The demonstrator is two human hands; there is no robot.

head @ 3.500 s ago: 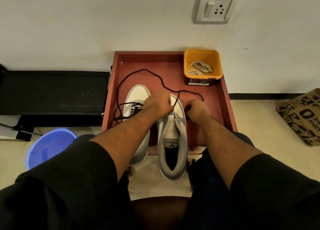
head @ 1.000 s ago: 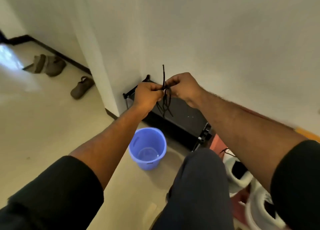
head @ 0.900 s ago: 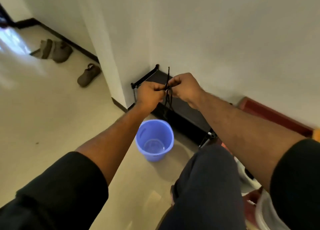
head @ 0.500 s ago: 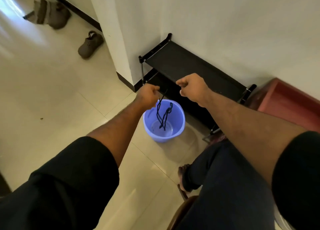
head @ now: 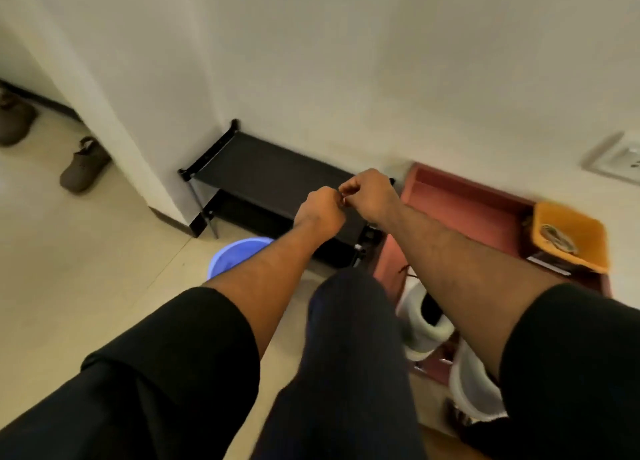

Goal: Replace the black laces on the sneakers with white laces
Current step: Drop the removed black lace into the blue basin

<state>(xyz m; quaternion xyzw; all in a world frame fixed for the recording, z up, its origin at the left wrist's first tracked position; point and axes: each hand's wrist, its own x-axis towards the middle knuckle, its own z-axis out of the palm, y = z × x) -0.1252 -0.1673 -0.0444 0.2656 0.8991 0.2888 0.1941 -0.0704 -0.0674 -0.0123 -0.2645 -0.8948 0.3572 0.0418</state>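
Head view: nearest, two grey-white sneakers (head: 424,317) sit in the red tray (head: 467,210), one showing a black lace (head: 407,272). Risk: it gets overlooked. Beyond, my left hand (head: 320,210) and right hand (head: 369,194) are curled, apparently empty. White laces (head: 557,235) lie in the orange tub (head: 571,248), well apart.

Corner of room, white walls, pale tiled floor

We record a low black shoe rack (head: 277,182) against the wall beyond the hands; a wall socket (head: 620,161) far right of them; brown clogs (head: 83,166) on the floor well to their left; a dark skirting strip (head: 34,99) along the far wall.
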